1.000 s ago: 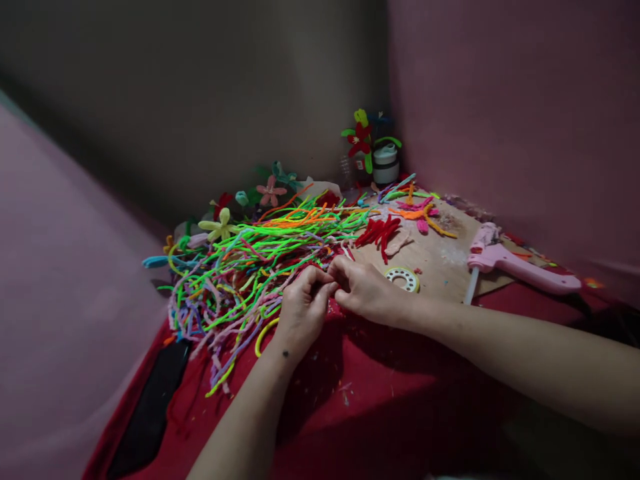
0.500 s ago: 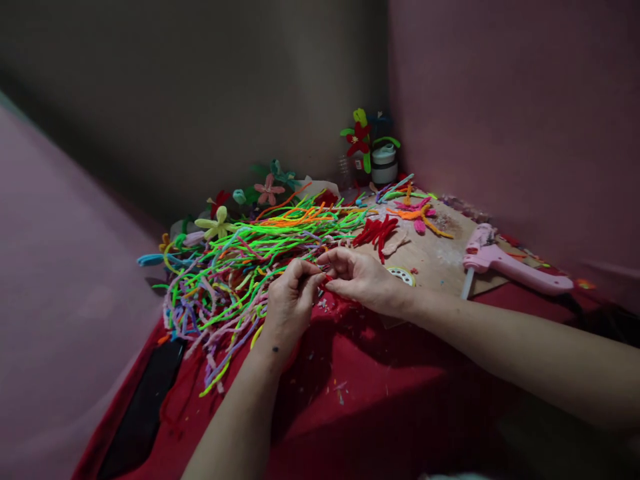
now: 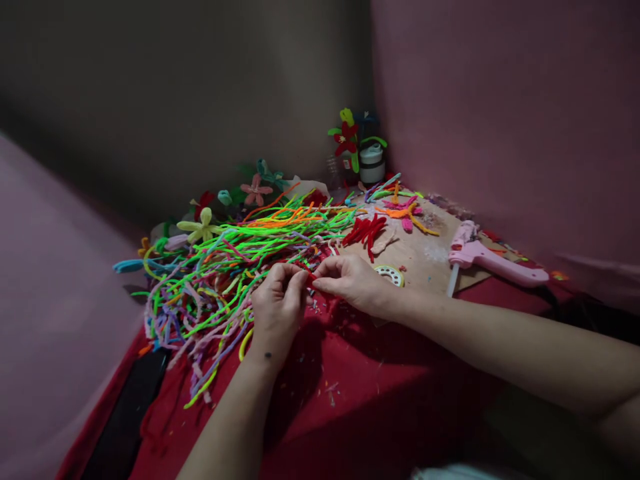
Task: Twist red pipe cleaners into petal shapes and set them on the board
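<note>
Between my two hands is a short red pipe cleaner, mostly covered by fingers. My left hand pinches one end of it between thumb and forefinger. From the other side, my right hand grips it with thumb and fingertips. Just beyond lies a large heap of pipe cleaners in green, orange, pink and purple. Several red pipe cleaner pieces rest on the brown board. A round disc with holes lies close to my right wrist.
A pink glue gun lies on the right. At the left edge is a black phone-like slab. Pipe cleaner flowers and a lidded white jar stand at the back, near the walls. A red cloth covers the table.
The view has shifted, so most things sit slightly further left. My hands have drawn a little apart, and more of the red pipe cleaner shows between them.
</note>
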The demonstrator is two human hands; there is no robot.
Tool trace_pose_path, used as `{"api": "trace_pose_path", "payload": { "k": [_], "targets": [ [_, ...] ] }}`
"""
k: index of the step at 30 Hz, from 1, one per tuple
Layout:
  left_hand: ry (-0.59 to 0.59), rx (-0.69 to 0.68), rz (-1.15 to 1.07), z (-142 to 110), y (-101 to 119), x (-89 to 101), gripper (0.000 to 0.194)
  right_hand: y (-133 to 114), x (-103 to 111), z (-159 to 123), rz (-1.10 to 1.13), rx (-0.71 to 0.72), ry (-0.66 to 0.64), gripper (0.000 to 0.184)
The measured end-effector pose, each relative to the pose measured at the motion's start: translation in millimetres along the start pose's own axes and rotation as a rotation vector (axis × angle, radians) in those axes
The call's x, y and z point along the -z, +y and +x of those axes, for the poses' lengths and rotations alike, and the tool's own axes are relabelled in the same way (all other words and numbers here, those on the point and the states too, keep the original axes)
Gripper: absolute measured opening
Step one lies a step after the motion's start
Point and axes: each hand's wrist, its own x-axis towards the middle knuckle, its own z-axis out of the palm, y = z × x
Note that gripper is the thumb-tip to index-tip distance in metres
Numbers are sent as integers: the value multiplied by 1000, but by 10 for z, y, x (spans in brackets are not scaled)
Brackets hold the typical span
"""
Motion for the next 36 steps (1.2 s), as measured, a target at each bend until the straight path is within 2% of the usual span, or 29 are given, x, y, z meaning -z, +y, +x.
{"api": "trace_pose_path", "payload": {
  "k": [2,3,7,9,13,21,23,25,29,31,36],
  "targets": [
    [38,-70,51,-9,20,-5,11,11,-4,-8,-11,42,16,10],
    [29,-63,26,-10,33,-4,12,15,-3,-11,-22,57,28,10],
    [-137,139,-267,-9,62,3,19,22,15,-10,-72,88,89,10],
    [-166,195,-323,-10,49,-3,19,24,25,-12,-79,73,83,13],
    [-102,202,-272,-13,18,-25,16,7,31,-30,-165,74,97,20],
    [-64,187,-167,-12,59,-67,20,-100,0,-85,-468,115,150,16],
    [-55,182,-163,-5,34,-59,19,-89,7,-73,-445,100,131,15],
    [-66,175,-188,11,-1,-37,18,-59,27,-44,-327,67,76,15],
    [-155,218,-268,56,-41,16,17,5,73,17,-99,-37,-66,15],
    [-179,228,-323,74,-35,30,17,18,78,27,-79,-77,-70,14],
    [-145,234,-360,75,-12,30,17,19,56,6,-75,-122,-25,9]
  ]
}}
